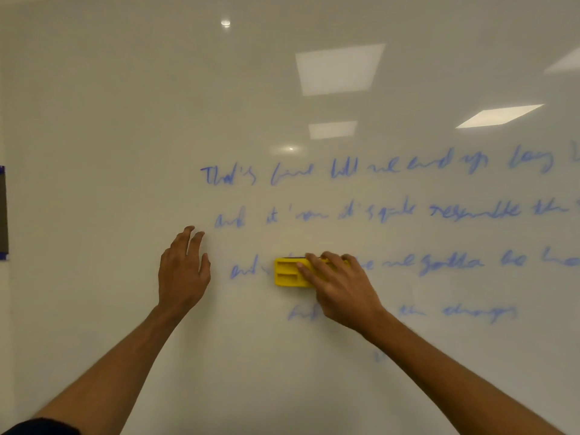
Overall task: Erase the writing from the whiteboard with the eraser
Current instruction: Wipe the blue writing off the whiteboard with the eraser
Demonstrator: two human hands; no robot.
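A glossy whiteboard fills the view. Several lines of blue handwriting run from its middle to the right edge. A yellow eraser lies flat against the board on the third line, covering part of it. My right hand holds the eraser from the right, fingers laid over its top and right end. My left hand rests flat on the board to the left of the writing, fingers spread, holding nothing.
A dark object with blue trim hangs at the far left edge of the board. Ceiling lights are reflected in the upper board. A faint blue smudge shows below the last line.
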